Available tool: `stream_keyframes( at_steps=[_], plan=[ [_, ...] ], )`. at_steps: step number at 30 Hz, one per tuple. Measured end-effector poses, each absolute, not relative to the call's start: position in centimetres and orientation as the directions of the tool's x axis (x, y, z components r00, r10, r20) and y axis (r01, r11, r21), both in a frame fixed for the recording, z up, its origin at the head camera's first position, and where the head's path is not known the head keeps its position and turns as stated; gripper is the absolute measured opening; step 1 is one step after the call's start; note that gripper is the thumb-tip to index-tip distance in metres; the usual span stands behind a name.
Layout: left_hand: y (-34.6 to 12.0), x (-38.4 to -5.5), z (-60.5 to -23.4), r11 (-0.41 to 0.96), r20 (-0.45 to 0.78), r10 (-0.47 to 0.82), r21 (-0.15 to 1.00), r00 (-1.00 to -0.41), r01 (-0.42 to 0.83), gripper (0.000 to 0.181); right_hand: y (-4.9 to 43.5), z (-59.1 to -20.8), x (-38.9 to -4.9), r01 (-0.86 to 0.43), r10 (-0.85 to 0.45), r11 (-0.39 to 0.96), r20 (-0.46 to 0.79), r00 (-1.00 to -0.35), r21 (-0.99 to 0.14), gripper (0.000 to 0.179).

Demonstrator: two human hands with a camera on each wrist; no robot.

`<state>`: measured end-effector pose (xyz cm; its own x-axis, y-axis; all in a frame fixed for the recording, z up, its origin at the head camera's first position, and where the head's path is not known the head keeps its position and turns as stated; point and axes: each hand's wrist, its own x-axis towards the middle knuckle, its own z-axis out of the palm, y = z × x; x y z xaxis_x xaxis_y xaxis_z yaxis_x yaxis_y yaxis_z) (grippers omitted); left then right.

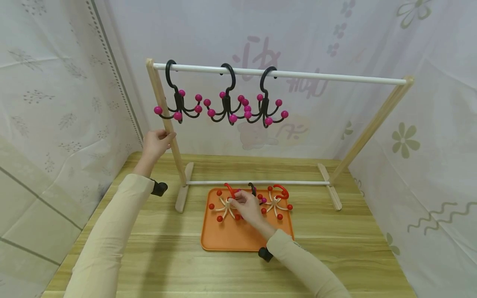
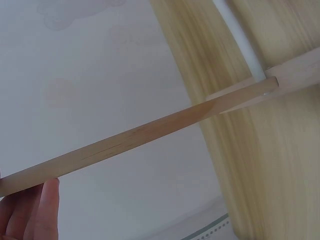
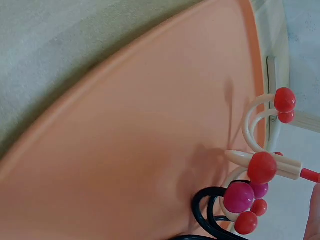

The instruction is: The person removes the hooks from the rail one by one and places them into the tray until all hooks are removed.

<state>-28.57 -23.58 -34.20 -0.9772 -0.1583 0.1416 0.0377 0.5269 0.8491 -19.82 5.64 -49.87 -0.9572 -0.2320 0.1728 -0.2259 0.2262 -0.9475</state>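
My left hand (image 1: 154,145) pinches the left wooden post (image 1: 178,159) of a hanging rack. In the left wrist view, its fingertips press against the edge of the post (image 2: 135,137). My right hand (image 1: 250,207) pinches a cream multi-arm hook hanger with red balls (image 1: 220,209) near the base of its red hook, above an orange tray (image 1: 223,240). The right wrist view shows the hanger's cream stem (image 3: 287,167) and red balls. On the tray, a black hanger with magenta balls (image 1: 253,189) is partly hidden by my hand, beside another cream hanger with a red hook (image 1: 275,202).
Three black hangers with magenta balls (image 1: 179,101) hang from the left and middle of the white top rail (image 1: 335,77). A lower white rail (image 1: 298,182) runs just behind the tray. The right post (image 1: 372,128) stands on a wooden foot (image 1: 329,186). Curtains surround the wooden table (image 1: 179,256).
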Motion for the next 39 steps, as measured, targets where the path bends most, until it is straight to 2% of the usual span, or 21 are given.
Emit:
stream_keyframes(
  at_steps=[4,11,14,21,31,39],
  plan=[
    [-23.6,-28.6,-34.2,0.526,0.137,-0.159,0.85,-0.978,0.034,0.043,5.7,-50.0,-19.6,-0.196,-0.228,0.27,0.135,-0.964,-0.943,0.018],
    [-23.6,-28.5,-34.2,0.526,0.13,-0.162,0.85,-0.978,0.026,0.044,5.3,-47.5,-18.2,-0.259,-0.237,0.243,0.201,-0.95,-0.935,0.015],
    [-23.5,-28.5,-34.1,0.522,0.132,-0.16,0.852,-0.978,0.03,0.043,5.1,-47.4,-18.2,-0.238,-0.225,0.246,0.184,-0.957,-0.94,0.017],
    [-23.6,-28.5,-34.2,0.521,0.141,-0.157,0.853,-0.978,0.039,0.044,5.1,-50.6,-19.9,-0.196,-0.2,0.238,0.15,-0.968,-0.951,0.02],
    [-23.5,-28.6,-34.2,0.535,0.157,-0.167,0.844,-0.973,0.044,0.04,5.0,-47.6,-18.2,-0.224,-0.215,0.189,0.183,-0.959,-0.956,0.025],
    [-23.5,-28.5,-34.1,0.53,0.146,-0.168,0.847,-0.975,0.036,0.042,5.6,-48.2,-19.0,-0.272,-0.206,0.199,0.231,-0.951,-0.941,0.027]
  ],
)
